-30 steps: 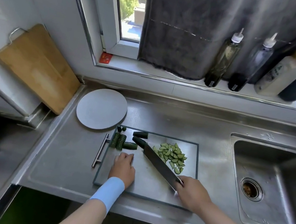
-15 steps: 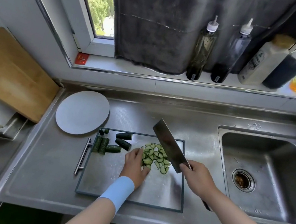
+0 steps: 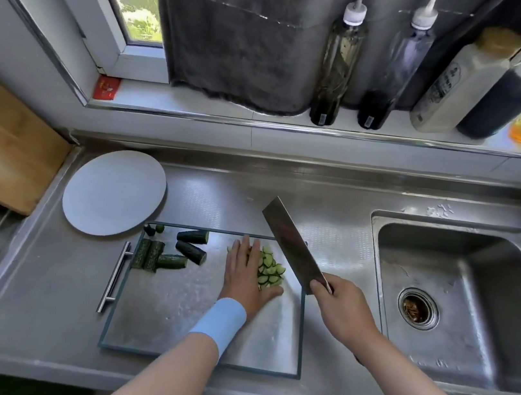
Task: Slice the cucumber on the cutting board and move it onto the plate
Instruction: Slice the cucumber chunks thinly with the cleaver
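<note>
A white plate (image 3: 111,188) sits just left of the cutting board (image 3: 166,318), where cucumber chunks (image 3: 190,251) lie uncut; the left hand (image 3: 244,272), fingers straight and holding nothing, rests against the cucumber slices (image 3: 270,270) and should sweep them onto the cleaver (image 3: 293,242), held raised in the right hand's (image 3: 343,311) closed grip.

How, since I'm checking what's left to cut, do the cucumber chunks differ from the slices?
The chunks are thick and dark-skinned; the slices are thin and pale green. The chunks lie scattered left on the cutting board; the slices sit heaped against the left hand. Both are on the board, not the plate.
</note>
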{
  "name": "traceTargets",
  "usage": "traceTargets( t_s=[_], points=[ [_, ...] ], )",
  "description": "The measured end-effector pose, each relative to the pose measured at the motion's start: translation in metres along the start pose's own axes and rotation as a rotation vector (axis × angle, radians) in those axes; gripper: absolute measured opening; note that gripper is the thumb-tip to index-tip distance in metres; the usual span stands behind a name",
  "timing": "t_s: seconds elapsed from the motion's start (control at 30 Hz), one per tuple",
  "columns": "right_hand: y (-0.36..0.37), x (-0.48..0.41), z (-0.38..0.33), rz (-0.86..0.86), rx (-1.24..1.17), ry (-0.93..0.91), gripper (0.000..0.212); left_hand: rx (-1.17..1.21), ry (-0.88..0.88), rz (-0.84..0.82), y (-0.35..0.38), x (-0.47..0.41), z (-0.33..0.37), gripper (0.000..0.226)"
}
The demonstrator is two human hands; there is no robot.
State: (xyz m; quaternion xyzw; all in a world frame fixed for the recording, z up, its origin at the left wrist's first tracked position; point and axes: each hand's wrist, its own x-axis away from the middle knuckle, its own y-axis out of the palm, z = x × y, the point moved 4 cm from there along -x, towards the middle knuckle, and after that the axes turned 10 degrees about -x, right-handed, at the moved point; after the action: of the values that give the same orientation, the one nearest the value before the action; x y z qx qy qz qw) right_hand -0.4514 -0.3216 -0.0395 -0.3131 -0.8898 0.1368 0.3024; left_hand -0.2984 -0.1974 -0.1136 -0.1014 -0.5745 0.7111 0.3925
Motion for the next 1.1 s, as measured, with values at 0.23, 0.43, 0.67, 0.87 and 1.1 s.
traceTargets(
  t_s=[0.23, 0.43, 0.67, 0.87, 1.1],
  points=[
    [-0.007, 0.003, 0.001, -0.045, 0.029, -0.02, 0.024, 0.134, 0.072, 0.134, -0.027, -0.001, -0.011, 0.075],
    [0.019, 0.021, -0.007, -0.281, 0.221, -0.083, 0.03, 0.321, -0.133, 0.447, -0.058, 0.049, -0.079, 0.043],
    [0.046, 0.035, -0.008, -0.441, 0.504, -0.161, 0.032, 0.254, 0.077, 0.546, -0.075, 0.076, -0.079, 0.052],
    [0.041, 0.026, -0.013, -0.356, 0.567, -0.141, 0.03, 0.194, 0.149, 0.391, -0.06, 0.07, -0.071, 0.052],
    [0.026, 0.011, -0.014, -0.252, 0.546, -0.045, 0.026, 0.043, 0.2, 0.203, -0.067, 0.036, -0.045, 0.066]
  ],
)
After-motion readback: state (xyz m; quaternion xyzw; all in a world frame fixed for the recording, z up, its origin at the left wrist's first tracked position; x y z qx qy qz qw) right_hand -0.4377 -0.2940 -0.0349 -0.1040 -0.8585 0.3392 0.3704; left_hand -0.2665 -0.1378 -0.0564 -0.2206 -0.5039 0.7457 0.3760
